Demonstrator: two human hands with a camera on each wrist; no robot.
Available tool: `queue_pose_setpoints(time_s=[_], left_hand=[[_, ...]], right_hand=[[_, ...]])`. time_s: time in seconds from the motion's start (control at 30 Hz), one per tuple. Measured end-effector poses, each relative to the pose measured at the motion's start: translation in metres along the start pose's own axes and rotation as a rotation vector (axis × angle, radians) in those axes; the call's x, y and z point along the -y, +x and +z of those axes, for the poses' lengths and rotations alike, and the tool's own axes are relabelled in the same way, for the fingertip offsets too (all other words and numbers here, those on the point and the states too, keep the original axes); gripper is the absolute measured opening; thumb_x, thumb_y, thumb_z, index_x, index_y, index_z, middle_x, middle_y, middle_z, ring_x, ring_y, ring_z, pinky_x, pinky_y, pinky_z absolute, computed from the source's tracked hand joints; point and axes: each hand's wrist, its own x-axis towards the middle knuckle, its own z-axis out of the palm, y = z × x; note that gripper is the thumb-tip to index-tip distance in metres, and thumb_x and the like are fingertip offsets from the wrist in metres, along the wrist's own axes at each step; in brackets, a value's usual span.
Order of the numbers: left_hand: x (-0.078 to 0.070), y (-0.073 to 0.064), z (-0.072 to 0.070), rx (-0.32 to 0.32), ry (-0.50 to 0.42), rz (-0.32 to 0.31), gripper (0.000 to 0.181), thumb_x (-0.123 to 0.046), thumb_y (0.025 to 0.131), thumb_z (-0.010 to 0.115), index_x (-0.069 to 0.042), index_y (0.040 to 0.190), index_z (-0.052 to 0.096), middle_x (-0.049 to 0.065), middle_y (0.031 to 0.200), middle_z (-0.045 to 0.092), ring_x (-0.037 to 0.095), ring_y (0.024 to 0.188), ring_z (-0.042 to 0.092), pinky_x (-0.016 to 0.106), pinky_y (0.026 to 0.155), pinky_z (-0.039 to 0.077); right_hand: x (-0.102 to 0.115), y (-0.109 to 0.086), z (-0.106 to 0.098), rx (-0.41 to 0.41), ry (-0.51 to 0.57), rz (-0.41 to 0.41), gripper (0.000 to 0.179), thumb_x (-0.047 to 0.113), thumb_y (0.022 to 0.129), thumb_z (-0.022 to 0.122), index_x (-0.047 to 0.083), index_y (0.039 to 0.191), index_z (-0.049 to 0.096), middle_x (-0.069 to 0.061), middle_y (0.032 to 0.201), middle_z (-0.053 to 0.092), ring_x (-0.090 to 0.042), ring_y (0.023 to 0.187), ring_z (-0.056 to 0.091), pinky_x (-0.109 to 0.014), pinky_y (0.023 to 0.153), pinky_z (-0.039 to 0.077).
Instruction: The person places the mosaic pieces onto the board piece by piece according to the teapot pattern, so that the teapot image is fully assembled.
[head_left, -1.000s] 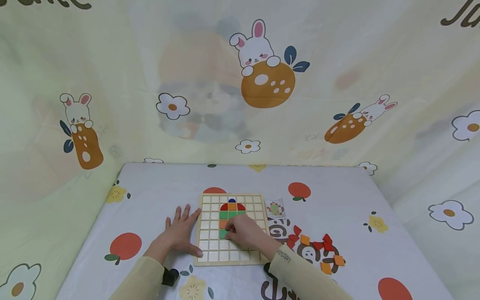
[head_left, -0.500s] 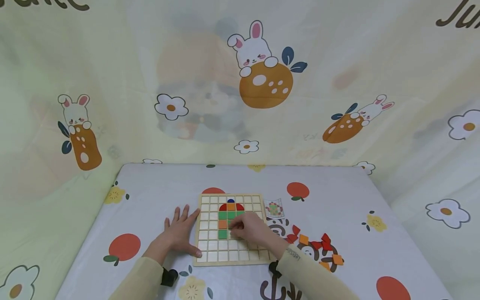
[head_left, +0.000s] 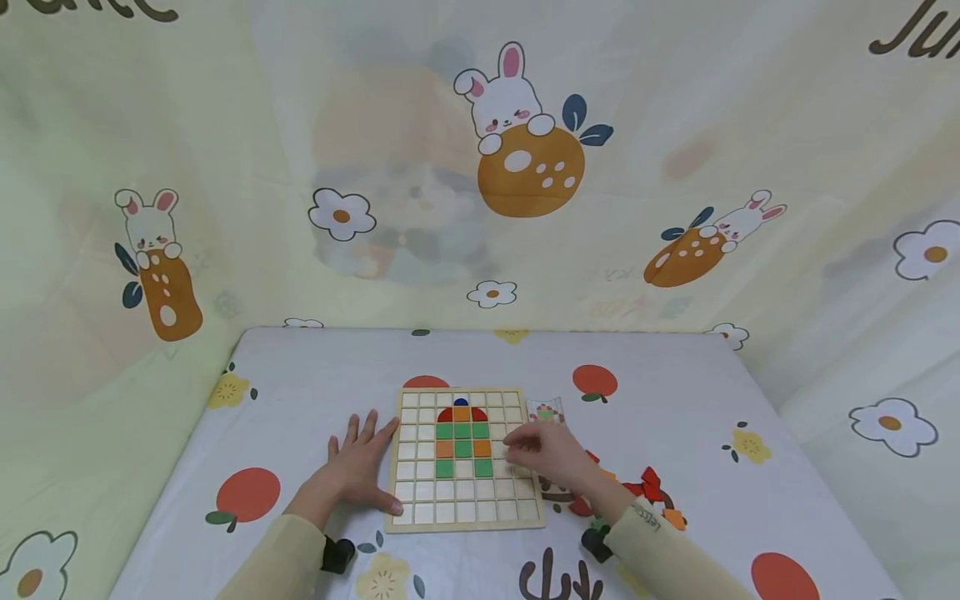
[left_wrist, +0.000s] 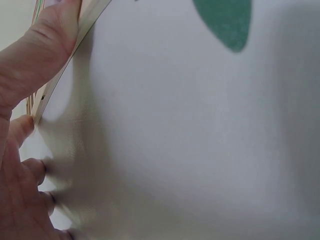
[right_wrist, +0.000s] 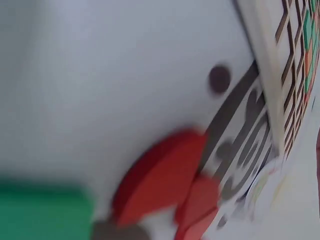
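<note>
Head view: left hand (head_left: 358,467) spread, forefinger and thumb touching left edge of wooden grid board (head_left: 465,527); right hand (head_left: 551,454) over board's right edge, fingers bent (cannot tell if pinching anything); green tiles (head_left: 462,430) in middle cells; left wrist view: thumb (left_wrist: 42,50) against board's edge; right wrist view: red pieces (right_wrist: 167,182), blurred green piece (right_wrist: 40,217) near board.

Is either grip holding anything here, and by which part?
The left grip holds nothing: its thumb and forefinger just touch the left edge of the board. Whether the right grip holds anything cannot be told.
</note>
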Motion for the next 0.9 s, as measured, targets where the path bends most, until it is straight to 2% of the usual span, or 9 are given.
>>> queue_pose_setpoints(time_s=[0.2, 0.5, 0.77, 0.9], left_hand=[[0.000, -0.001, 0.000, 0.002, -0.008, 0.003, 0.130, -0.044, 0.057, 0.099, -0.012, 0.162, 0.028, 0.028, 0.170, 0.009, 0.055, 0.155, -0.001, 0.080, 0.117, 0.004], [-0.001, -0.001, 0.000, 0.005, -0.010, 0.000, 0.130, -0.045, 0.058, 0.098, -0.013, 0.162, 0.028, 0.027, 0.170, 0.008, 0.054, 0.155, -0.002, 0.080, 0.117, 0.003], [-0.001, -0.001, 0.000, 0.004, 0.002, 0.002, 0.131, -0.045, 0.057, 0.099, -0.012, 0.162, 0.027, 0.027, 0.170, 0.008, 0.055, 0.155, -0.001, 0.080, 0.117, 0.003], [-0.001, -0.001, 0.000, 0.003, -0.001, 0.006, 0.131, -0.045, 0.057, 0.099, -0.012, 0.162, 0.027, 0.028, 0.170, 0.009, 0.055, 0.155, -0.001, 0.080, 0.117, 0.003]], right_hand=[[-0.013, -0.018, -0.022, -0.047, 0.006, 0.057, 0.022, 0.013, 0.091, 0.076, 0.005, 0.112, 0.077, 0.002, 0.092, 0.071, -0.013, 0.082, 0.061, -0.021, 0.069, 0.054], [-0.037, -0.056, -0.038, -0.122, 0.002, 0.220, 0.021, 0.011, 0.089, 0.078, 0.005, 0.110, 0.077, 0.001, 0.091, 0.075, -0.012, 0.077, 0.062, -0.019, 0.067, 0.053], [-0.065, -0.092, -0.041, -0.088, 0.042, 0.318, 0.023, 0.013, 0.088, 0.081, 0.006, 0.109, 0.077, 0.000, 0.094, 0.076, -0.014, 0.077, 0.061, -0.018, 0.066, 0.053], [-0.075, -0.108, -0.042, -0.054, 0.010, 0.315, 0.023, 0.016, 0.087, 0.081, 0.007, 0.108, 0.077, 0.002, 0.087, 0.071, -0.013, 0.074, 0.057, -0.019, 0.062, 0.050]])
